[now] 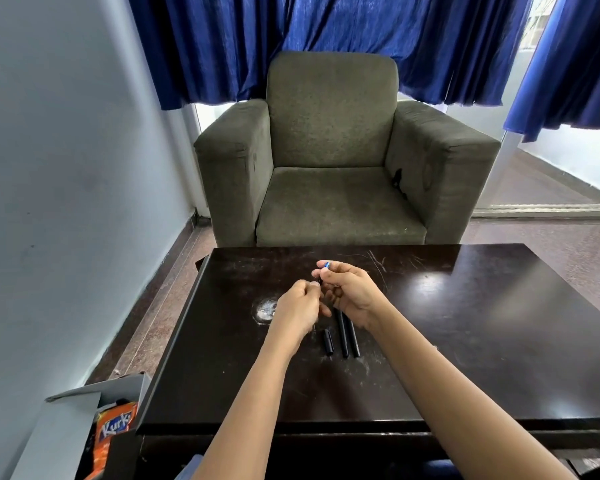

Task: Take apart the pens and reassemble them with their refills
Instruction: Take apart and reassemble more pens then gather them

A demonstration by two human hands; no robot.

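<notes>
From the head camera, your right hand (349,292) is curled around a small pen part with a blue end (324,265) showing above the fingers; what else it grips is hidden. Your left hand (300,308) is pinched shut just beside it, fingertips meeting at something too small to identify, perhaps the refill's tip.

On the dark table (465,341), near your wrists, lie two long black barrels (347,336) side by side, their far ends hidden under your right hand, and a short black cap (328,342) just to their left.

These parts look light, stiff and smooth, so they'll likely roll or slip. Pinch barrels around the middle. A refill is probably thin and bendable: hold it close to the end you're seating, and push straight.
</notes>
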